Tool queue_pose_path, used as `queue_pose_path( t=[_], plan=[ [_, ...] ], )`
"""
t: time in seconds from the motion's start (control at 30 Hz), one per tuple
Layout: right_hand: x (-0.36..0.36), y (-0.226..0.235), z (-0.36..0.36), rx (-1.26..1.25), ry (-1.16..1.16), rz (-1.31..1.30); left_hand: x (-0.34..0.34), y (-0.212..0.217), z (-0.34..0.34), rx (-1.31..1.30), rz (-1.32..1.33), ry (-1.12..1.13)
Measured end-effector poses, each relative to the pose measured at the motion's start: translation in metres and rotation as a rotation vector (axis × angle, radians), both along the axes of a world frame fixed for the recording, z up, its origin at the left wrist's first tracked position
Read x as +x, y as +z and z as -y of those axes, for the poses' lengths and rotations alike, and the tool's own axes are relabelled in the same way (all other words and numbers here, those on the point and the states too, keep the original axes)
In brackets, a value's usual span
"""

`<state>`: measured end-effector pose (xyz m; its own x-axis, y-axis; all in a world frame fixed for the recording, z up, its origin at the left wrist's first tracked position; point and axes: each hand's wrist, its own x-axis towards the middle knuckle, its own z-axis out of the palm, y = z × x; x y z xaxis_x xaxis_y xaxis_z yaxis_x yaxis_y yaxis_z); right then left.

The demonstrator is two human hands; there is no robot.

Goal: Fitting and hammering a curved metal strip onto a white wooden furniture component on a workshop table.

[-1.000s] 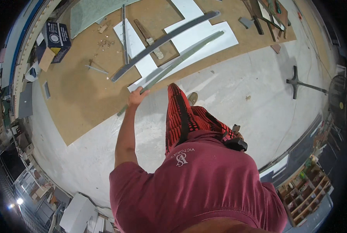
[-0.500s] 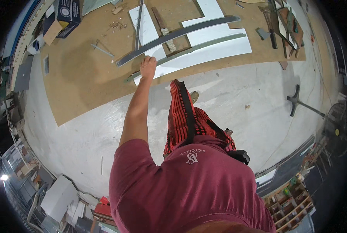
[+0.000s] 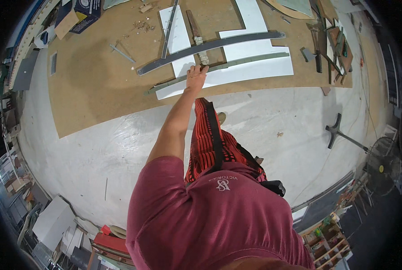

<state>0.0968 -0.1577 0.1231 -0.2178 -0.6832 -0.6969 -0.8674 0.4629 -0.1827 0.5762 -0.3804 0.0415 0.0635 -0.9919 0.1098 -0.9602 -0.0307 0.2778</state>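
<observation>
At the green strip point(image 3: 255, 59), left arm point(image 3: 176, 123) extended forward, left hand point(image 3: 196, 80) palm-down, fingers point(image 3: 193, 69) curled, their grip unclear

Pale, scuffed floor point(image 3: 88, 153); standing fan point(image 3: 383, 167)

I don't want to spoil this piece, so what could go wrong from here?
The left hand is at the green strip, which lies over the white sheet; an uneven push might skew either one. The strip's left end pokes past the sheet's edge, so something could snag it. The dark strip also lies across the sheet, just beyond the fingers, and might get knocked.
</observation>
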Motion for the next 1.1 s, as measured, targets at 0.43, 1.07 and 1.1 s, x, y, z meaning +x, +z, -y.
queue_pose_path(
  t=[0.43,1.07,1.1],
  plan=[
    [0.017,-0.002,0.017,0.021,0.075,0.03,-0.031,-0.001,0.034,0.017,-0.092,-0.006],
    [0.092,-0.008,0.094,-0.002,0.281,0.134,0.044,0.033,0.026,-0.17,-0.174,0.274],
    [0.102,-0.008,0.101,-0.004,0.291,0.141,0.068,0.031,0.026,-0.283,-0.204,0.341]
  ],
)
